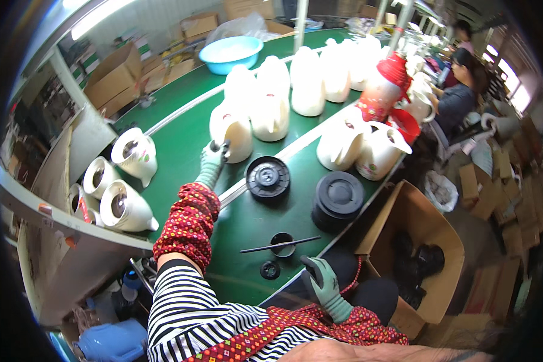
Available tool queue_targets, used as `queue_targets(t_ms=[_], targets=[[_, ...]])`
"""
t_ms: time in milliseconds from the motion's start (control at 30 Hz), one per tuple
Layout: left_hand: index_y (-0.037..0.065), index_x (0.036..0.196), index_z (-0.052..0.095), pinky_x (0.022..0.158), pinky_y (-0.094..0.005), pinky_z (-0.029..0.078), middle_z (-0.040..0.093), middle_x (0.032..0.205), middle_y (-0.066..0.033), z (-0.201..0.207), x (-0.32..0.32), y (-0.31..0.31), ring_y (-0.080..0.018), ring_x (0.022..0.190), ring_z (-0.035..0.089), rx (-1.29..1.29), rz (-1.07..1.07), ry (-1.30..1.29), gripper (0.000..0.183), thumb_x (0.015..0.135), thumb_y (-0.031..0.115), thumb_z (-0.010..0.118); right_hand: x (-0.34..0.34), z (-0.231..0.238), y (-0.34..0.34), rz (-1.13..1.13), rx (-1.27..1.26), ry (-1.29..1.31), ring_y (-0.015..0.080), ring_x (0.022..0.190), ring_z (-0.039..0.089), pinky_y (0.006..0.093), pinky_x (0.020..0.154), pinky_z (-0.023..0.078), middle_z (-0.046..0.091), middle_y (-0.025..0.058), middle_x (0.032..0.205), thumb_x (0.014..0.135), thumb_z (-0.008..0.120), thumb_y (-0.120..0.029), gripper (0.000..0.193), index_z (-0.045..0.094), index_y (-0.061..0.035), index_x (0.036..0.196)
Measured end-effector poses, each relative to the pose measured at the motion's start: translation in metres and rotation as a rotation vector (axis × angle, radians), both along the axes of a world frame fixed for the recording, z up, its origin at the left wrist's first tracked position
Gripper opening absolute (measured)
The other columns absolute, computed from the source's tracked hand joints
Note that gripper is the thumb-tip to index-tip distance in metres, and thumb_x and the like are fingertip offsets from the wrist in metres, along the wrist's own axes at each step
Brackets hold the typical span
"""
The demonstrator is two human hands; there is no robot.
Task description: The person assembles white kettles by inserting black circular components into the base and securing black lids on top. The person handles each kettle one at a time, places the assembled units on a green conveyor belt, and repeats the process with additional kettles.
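My left hand (212, 161), in a green-grey glove, reaches out over the green table. Its fingers curl against the lower near side of a cream-white jug-shaped thermos body (231, 134), which stands upright; their exact grip is partly hidden. Close to my lap, beyond the table's near edge, my right hand (327, 289) is gloved too, thumb and fingers apart with nothing between them. Before me lie a round black ribbed base (268, 177), a stack of black discs (338, 198), a small black cap (269, 269) and a dark cup (283, 246) with a thin black rod (253, 248) across it.
More white thermos bodies (308, 84) stand along the table. Several lie with their round openings showing (131, 151) at left. A red thermos (382, 87) is at far right, a blue basin (230, 53) behind. A cardboard box (449, 259) holds black parts. Two people sit farther right.
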State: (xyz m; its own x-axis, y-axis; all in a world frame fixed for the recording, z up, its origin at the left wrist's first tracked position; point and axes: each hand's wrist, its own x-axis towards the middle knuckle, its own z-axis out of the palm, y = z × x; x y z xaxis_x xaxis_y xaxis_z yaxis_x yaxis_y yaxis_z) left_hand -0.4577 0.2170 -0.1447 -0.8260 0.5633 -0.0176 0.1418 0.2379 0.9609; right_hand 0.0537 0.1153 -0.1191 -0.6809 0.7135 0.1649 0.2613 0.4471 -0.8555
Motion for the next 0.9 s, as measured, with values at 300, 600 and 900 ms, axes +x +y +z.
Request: queue_targets(t_ms=[300, 600, 900], targets=[[-0.001, 0.166, 0.023, 0.126, -0.0476, 0.036, 0.03, 0.166, -0.0341, 0.044, -0.142, -0.133, -0.0496, 0.152, 0.036, -0.696, 0.649, 0.905, 0.112, 0.086, 0.05, 0.083, -0.01, -0.001, 0.004, 0.072, 0.007, -0.031, 0.0366, 0.115, 0.068, 0.0459, 0.1, 0.054, 0.072, 0.0149, 0.129, 0.089, 0.078, -0.019, 0.047, 0.069, -0.0047, 0.133], [0.002, 0.15, 0.054, 0.101, -0.0486, 0.058, 0.063, 0.14, -0.0275, 0.043, -0.157, -0.177, -0.0416, 0.119, 0.07, -0.867, 0.482, 0.84, 0.073, 0.092, 0.039, 0.077, -0.017, 0.0, 0.005, 0.117, 0.021, -0.049, 0.0373, 0.116, 0.067, 0.046, 0.101, 0.053, 0.071, 0.0158, 0.129, 0.091, 0.078, -0.023, 0.049, 0.068, -0.006, 0.136], [0.006, 0.119, 0.063, 0.078, -0.0474, 0.058, 0.075, 0.106, -0.0174, 0.149, 0.096, -0.235, -0.0391, 0.092, 0.074, -0.281, -0.252, 0.929, 0.043, 0.082, 0.014, 0.083, -0.072, 0.082, 0.041, 0.171, -0.209, 0.12, 0.0349, 0.129, 0.066, 0.0441, 0.1, 0.057, 0.042, 0.0303, 0.162, 0.098, 0.078, -0.039, 0.079, 0.046, -0.0075, 0.162]])
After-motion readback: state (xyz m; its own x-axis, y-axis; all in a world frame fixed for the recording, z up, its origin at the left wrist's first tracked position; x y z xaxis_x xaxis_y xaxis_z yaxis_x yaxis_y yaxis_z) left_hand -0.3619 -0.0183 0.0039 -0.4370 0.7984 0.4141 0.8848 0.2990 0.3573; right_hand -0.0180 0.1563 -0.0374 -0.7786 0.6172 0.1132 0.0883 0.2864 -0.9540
